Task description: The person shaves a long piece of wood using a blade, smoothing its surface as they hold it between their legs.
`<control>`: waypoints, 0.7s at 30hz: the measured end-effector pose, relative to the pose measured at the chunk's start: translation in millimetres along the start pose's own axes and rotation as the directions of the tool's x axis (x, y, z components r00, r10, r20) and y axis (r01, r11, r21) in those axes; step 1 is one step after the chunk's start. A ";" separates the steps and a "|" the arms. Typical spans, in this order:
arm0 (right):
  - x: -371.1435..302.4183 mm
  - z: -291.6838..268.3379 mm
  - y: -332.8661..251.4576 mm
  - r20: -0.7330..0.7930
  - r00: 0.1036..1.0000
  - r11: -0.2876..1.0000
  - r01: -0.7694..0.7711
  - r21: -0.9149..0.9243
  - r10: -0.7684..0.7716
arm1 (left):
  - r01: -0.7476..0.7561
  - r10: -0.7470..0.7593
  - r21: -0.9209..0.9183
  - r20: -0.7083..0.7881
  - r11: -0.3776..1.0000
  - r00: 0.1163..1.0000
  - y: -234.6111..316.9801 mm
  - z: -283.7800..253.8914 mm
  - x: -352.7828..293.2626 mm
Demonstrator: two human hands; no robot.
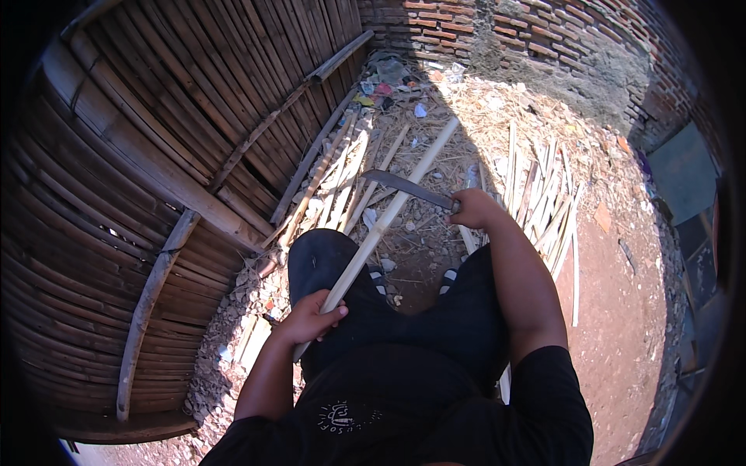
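Note:
A long pale bamboo strip (378, 227) slants from beside my left hip across my left thigh and out past my knees. Near its close end my left hand (311, 317) is closed around it. My right hand (474, 210) grips the handle of a machete (412, 189), most of the handle hidden by my fingers. The dark curved blade points left and crosses over the strip beyond my knees. Whether the edge touches the strip I cannot tell.
Several split bamboo strips (544, 202) lie on the ground at the right, and more strips (336, 182) lie at the left. A bamboo slat wall (155, 155) rises on my left. A brick wall (536, 39) stands ahead, with litter (388, 74) near its foot.

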State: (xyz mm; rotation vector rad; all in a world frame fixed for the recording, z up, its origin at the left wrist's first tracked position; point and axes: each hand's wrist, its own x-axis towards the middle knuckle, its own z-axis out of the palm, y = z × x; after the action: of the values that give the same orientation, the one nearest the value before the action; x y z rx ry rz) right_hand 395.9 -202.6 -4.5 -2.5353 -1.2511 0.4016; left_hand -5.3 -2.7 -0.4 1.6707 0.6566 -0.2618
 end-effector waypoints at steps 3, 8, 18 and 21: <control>-0.9 -5.1 -3.6 0.044 0.999 1.000 0.023 -0.005 -0.023 | -0.011 0.011 -0.001 -0.001 1.000 1.000 -2.8 -1.1 0.8; 3.3 5.4 -8.4 0.093 0.986 0.989 0.145 -0.033 -0.141 | -0.018 0.018 -0.005 -0.002 1.000 1.000 -3.4 -0.9 1.2; 2.1 3.4 -5.8 0.077 0.995 0.997 0.072 -0.014 -0.070 | -0.002 0.002 0.016 -0.003 1.000 1.000 0.7 -0.6 0.6; 3.4 3.4 -3.7 0.069 0.994 0.996 0.081 -0.028 -0.079 | 0.001 -0.001 0.015 -0.004 1.000 1.000 -0.3 -0.9 1.3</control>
State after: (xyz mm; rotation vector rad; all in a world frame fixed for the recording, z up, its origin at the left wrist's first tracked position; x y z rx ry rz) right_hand 394.0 -197.3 -6.7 -2.5067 -1.3888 0.4578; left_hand -4.6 -1.5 -1.2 1.6855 0.6605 -0.2648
